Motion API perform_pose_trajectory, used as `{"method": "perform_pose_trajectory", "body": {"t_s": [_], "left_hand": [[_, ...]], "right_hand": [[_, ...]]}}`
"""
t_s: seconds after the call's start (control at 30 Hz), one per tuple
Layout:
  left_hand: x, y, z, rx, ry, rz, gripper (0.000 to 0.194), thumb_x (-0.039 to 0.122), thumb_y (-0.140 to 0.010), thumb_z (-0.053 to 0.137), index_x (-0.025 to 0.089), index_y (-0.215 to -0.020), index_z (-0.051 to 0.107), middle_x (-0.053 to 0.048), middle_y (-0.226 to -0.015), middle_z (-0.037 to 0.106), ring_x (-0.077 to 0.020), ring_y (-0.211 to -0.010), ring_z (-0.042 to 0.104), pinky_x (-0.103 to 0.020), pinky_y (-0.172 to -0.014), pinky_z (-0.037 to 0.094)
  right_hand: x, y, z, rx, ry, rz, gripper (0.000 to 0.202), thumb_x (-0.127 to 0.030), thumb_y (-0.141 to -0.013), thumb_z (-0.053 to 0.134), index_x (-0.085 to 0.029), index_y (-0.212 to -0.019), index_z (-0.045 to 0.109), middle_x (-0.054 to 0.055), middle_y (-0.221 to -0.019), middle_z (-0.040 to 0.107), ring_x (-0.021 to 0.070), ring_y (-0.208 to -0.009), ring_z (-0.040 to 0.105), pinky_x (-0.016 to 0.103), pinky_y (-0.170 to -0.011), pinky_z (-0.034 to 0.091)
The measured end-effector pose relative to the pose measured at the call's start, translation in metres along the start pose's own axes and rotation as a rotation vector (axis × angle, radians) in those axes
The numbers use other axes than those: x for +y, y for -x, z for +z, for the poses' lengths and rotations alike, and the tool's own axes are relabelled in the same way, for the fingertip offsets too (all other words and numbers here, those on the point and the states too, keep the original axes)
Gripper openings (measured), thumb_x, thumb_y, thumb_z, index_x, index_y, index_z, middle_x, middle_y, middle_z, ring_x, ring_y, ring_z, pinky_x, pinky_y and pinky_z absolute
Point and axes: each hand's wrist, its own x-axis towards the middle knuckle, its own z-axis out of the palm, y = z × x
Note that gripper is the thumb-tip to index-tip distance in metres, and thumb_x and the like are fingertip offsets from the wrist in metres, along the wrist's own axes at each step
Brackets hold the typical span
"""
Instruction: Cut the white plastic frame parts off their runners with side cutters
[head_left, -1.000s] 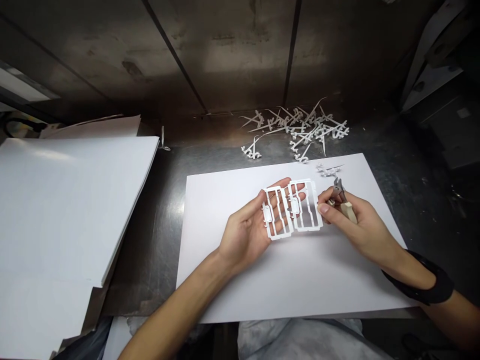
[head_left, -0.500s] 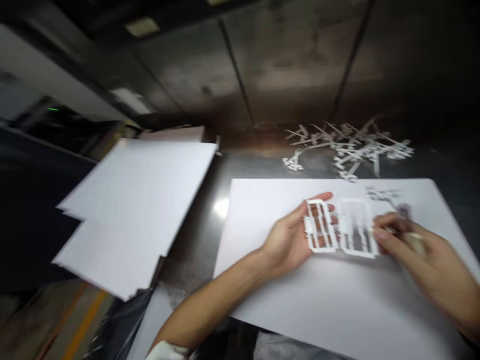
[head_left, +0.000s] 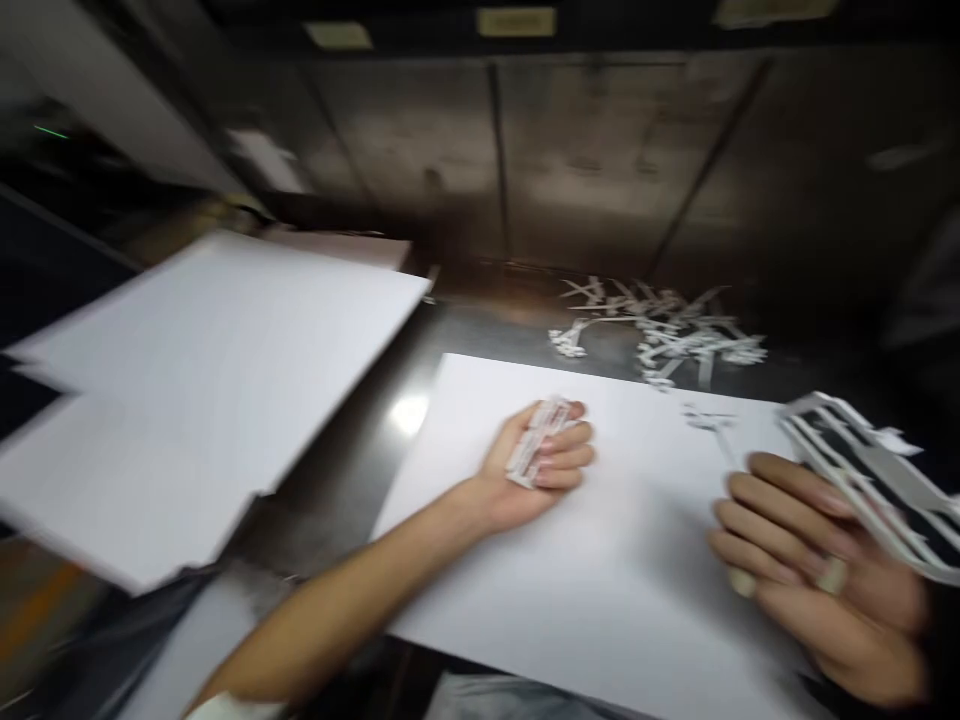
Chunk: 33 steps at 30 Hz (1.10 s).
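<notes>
White sheets [head_left: 247,340] lie stacked at the far left on the metal bench [head_left: 330,480]. To their right, over a separate white board [head_left: 600,590], the left hand [head_left: 536,460] has its fingers folded together over a slim white frame [head_left: 534,440]. Beyond the board lie tangled white offcuts [head_left: 682,330]. At the right edge, the right hand [head_left: 806,560] has its fingers bent close together around pale handles [head_left: 742,583] and carries a second frame [head_left: 862,480]; blur hides which fingertips pinch it. The two frames, side by side half a second ago, are now well apart, so each hand seems to manage its own piece. The left frame's long axis runs away from the person, leaning rightward; the right one's slopes from upper left to lower right.
</notes>
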Motion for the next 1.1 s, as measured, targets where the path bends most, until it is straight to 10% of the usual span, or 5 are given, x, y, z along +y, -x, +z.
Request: {"method": "perform_pose_trajectory", "body": {"t_s": [0.17,0.5,0.7,0.9,1.1], "left_hand": [[0.008,-0.007,-0.005,-0.059,0.060,-0.054,0.033,0.022,-0.116,0.038,0.010,-0.093,0.059,0.006,-0.067,0.031,-0.0084,-0.053,0.044,-0.015,-0.045,0.029],[0.000,-0.008,0.014,0.041,0.032,-0.100,0.057,0.045,-0.120,0.024,0.012,-0.094,0.063,-0.001,-0.072,0.046,-0.0129,-0.062,0.055,-0.021,-0.057,0.052],[0.001,-0.009,0.003,0.035,-0.054,-0.131,0.032,0.044,-0.108,0.060,0.014,-0.107,0.072,-0.006,-0.087,0.068,-0.0197,-0.080,0.070,-0.037,-0.088,0.064],[-0.016,-0.011,0.001,0.251,-0.422,0.022,0.042,0.050,-0.113,0.058,0.015,-0.091,0.063,-0.011,-0.102,0.076,-0.0198,-0.080,0.076,-0.040,-0.084,0.067],[-0.025,-0.018,-0.009,0.230,-0.638,0.075,0.023,0.030,-0.106,0.077,0.016,-0.118,0.063,-0.016,-0.131,0.077,-0.0214,-0.101,0.079,-0.039,-0.094,0.065]], "right_hand": [[-0.019,0.012,0.034,-0.135,-0.392,-0.103,0.044,-0.006,-0.087,0.101,-0.025,-0.076,0.063,-0.011,-0.053,0.037,0.0100,-0.042,0.017,0.020,-0.049,0.039],[-0.028,0.023,0.025,0.054,-0.305,-0.100,0.049,-0.008,-0.082,0.105,-0.029,-0.073,0.062,-0.011,-0.049,0.031,0.0118,-0.040,0.012,0.024,-0.043,0.027],[-0.023,0.020,0.016,0.079,-0.016,-0.072,0.052,-0.035,-0.086,0.105,-0.032,-0.069,0.056,-0.011,-0.049,0.012,0.0152,-0.042,0.005,0.030,-0.040,0.025],[-0.003,0.007,0.005,0.225,0.762,-0.233,0.024,-0.043,-0.101,0.082,-0.028,-0.091,0.066,0.002,-0.084,0.053,0.0248,-0.073,0.051,0.035,-0.066,0.045],[0.000,0.004,-0.006,0.324,1.275,-0.420,0.022,-0.044,-0.108,0.072,-0.025,-0.100,0.069,0.001,-0.088,0.059,0.0229,-0.076,0.055,0.032,-0.071,0.045]]}}
